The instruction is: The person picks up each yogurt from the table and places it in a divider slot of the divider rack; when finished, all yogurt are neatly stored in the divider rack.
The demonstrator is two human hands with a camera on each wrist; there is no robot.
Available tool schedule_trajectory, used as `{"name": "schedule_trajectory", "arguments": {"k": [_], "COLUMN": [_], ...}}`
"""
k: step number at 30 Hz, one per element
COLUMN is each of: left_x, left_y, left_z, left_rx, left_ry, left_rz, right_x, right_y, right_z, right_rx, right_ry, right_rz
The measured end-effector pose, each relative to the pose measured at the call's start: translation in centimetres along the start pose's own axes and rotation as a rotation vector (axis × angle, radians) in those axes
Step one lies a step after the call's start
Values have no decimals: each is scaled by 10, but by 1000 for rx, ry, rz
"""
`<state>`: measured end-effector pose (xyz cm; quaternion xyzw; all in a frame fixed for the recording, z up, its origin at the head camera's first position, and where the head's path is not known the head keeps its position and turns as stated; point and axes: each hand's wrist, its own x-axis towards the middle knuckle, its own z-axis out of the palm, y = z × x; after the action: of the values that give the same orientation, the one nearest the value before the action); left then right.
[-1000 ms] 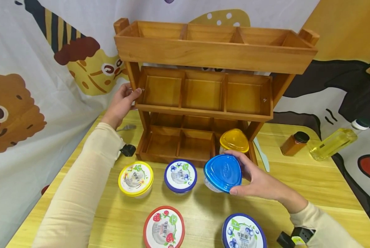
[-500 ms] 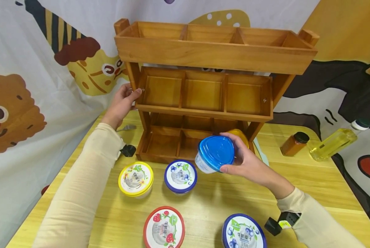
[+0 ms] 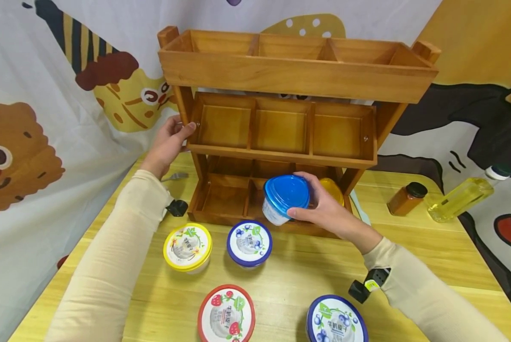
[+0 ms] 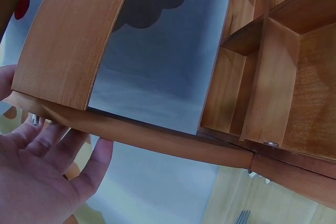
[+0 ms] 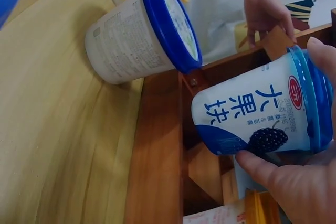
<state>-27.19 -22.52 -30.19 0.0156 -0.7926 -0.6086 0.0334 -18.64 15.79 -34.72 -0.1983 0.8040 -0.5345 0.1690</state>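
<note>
In the head view my left hand (image 3: pixel 163 145) grips the left side post of the three-tier wooden rack (image 3: pixel 298 73); its thumb lies on the front, its fingers behind. My right hand (image 3: pixel 330 211) holds a yogurt cup with a blue domed lid (image 3: pixel 287 192), fingers and thumb around the lid side. The cup tilts over the front edge of the bottom tier, near the middle compartment. Its white wall with a mulberry picture shows in the right wrist view (image 5: pixel 252 114). A yellow-lidded cup (image 3: pixel 333 191) sits in the bottom right compartment, partly hidden by my right hand.
On the table stand a yellow-rimmed cup (image 3: pixel 188 247), two blue-rimmed cups (image 3: pixel 249 243) and a red-rimmed cup (image 3: pixel 226 314). A fork (image 3: pixel 177 176) lies left of the rack, a pale knife (image 3: pixel 360 206) right of it. Farther right are a spice jar (image 3: pixel 407 198) and an oil bottle (image 3: pixel 465 194).
My right hand has carried the blue-lidded yogurt cup left and away from me, from over the table to the rack's bottom tier. The left hand stays on the post.
</note>
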Motion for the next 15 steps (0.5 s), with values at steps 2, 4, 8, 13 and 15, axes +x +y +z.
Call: {"name": "schedule_trajectory", "arguments": {"k": [2, 4, 8, 13, 15], "left_x": [0, 0, 1, 2, 1], "left_y": [0, 0, 0, -1, 0], "left_z": [0, 0, 1, 1, 1], "left_rx": [6, 12, 10, 11, 13], "left_ry": [0, 1, 7, 13, 11], "left_rz": [0, 0, 2, 1, 1], "right_x": [4, 8, 16, 26, 30], "right_y": [1, 1, 3, 6, 7], "right_z": [2, 5, 11, 18, 22], "right_rx": [16, 23, 27, 12, 4], "right_ry": [5, 18, 64, 117, 133], "right_rz": [20, 39, 68, 104, 122]}}
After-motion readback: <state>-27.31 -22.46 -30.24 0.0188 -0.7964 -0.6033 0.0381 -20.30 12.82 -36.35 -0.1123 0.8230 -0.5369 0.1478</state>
